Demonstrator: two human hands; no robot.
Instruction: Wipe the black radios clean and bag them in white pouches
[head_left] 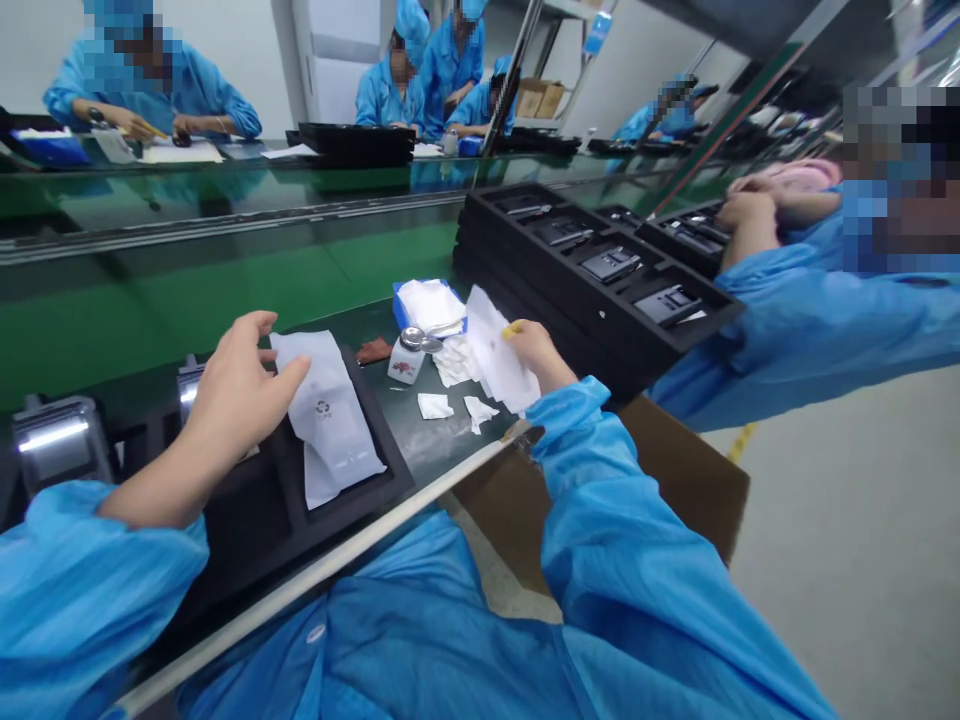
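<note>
Left hand (238, 385) was spread open beside a white bag (330, 425). A white sheet (489, 348) was pinched by the right hand (541, 352).

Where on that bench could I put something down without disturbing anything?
The best bare patch of dark bench lies between the black tray, the white scraps and the pale front edge. Behind, it's crowded: blue box, flower-printed container and crumpled tissue, beside the right hand's white sheet.
</note>
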